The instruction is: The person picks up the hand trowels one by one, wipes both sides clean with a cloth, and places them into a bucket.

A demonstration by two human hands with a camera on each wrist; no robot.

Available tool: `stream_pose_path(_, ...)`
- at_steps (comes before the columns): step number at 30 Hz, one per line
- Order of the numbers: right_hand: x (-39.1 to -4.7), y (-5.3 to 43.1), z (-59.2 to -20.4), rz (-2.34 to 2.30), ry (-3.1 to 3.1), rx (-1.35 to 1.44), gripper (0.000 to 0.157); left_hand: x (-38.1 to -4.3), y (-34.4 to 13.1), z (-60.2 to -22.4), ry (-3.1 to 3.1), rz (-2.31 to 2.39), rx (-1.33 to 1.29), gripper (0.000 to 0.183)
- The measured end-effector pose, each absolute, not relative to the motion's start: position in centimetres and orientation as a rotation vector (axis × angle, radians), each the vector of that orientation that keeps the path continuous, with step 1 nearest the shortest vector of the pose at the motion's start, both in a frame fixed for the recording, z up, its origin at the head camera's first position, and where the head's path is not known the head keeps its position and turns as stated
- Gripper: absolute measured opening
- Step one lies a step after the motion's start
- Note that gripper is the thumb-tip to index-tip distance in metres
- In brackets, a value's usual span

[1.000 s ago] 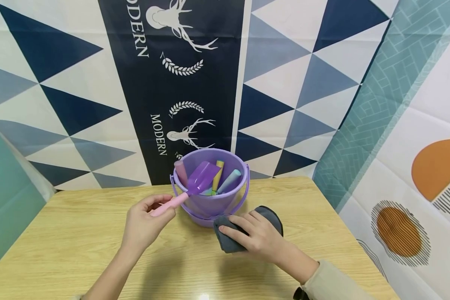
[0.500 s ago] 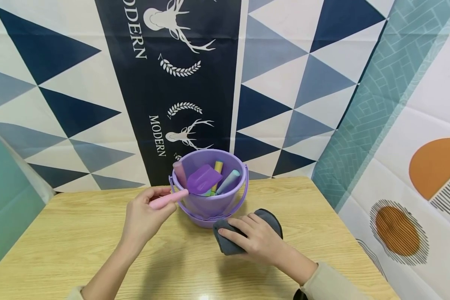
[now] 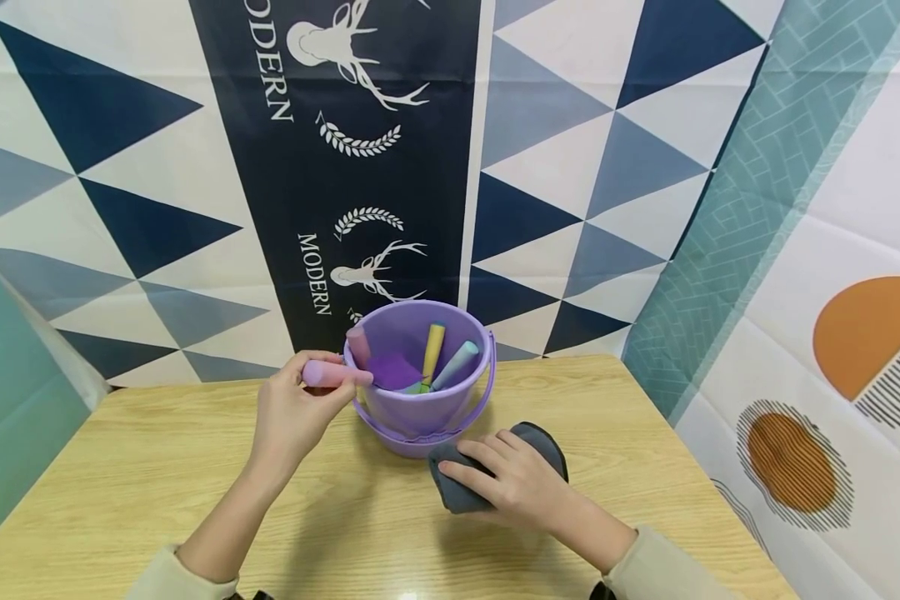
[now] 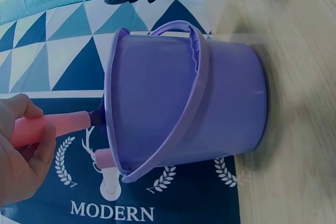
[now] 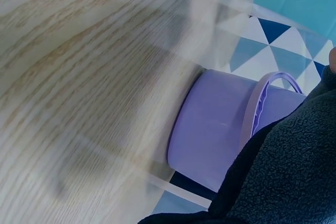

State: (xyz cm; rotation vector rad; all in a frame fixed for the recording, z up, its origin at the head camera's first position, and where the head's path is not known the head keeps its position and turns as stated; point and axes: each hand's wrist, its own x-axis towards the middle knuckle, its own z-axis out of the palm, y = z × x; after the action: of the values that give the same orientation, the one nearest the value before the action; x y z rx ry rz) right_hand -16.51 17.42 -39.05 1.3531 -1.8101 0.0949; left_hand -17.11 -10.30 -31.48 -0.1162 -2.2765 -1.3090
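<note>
My left hand (image 3: 300,417) pinches the pink handle of a toy shovel (image 3: 337,375) at the left rim of a purple bucket (image 3: 420,412). The shovel's purple blade dips inside the bucket; the left wrist view shows the handle (image 4: 58,124) sticking out over the rim. Beside it in the bucket stand a pink handle (image 3: 357,346), a yellow handle (image 3: 433,350) and a light blue handle (image 3: 457,362); their lower ends are mostly hidden. In front of the bucket, to the right, my right hand (image 3: 513,479) grips a folded dark grey cloth (image 3: 457,487), raised over the table.
The bucket stands on a wood-grain table (image 3: 390,542) near its back edge, its handle hanging down at the front. Behind rises a patterned wall covering (image 3: 540,150); more covering (image 3: 795,417) runs along the right side.
The shovel has tipped from lying above the bucket, its blade fully visible, to blade down inside, handle end raised. My left hand has risen slightly. The right hand and cloth barely moved.
</note>
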Motion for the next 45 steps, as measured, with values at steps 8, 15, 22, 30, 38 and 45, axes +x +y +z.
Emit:
stream_pose_path(8,-16.5,17.6,-39.1,0.089,-1.827,1.349,0.063,-18.4,-9.9,-30.9,-2.245,-1.381,-0.193,0.02)
stream_pose_path(15,-16.6,17.7,-39.3,0.091,-1.845,1.341,0.061,-19.3,-9.6,-30.7,-2.254,-1.372,-0.209,0.013)
stream_pose_path(22,-16.5,17.8,-39.5,0.081,-1.865,1.345,0.059,-19.9,-9.3,-31.0,-2.242,-1.376,-0.206,0.016)
stream_pose_path(30,-16.4,17.9,-39.5,0.077,-1.916,1.326,0.062,-20.6,-9.1,-31.0,-2.207,-1.387,-0.23,0.027)
stream_pose_path(38,-16.4,18.0,-39.5,0.073,-1.929,1.317,0.065,-21.1,-8.8,-31.0,-2.194,-1.453,-0.228,0.032)
stream_pose_path(45,-16.5,18.1,-39.5,0.057,-1.933,1.316,0.065,-21.5,-8.3,-30.9,-2.201,-1.453,-0.203,0.032)
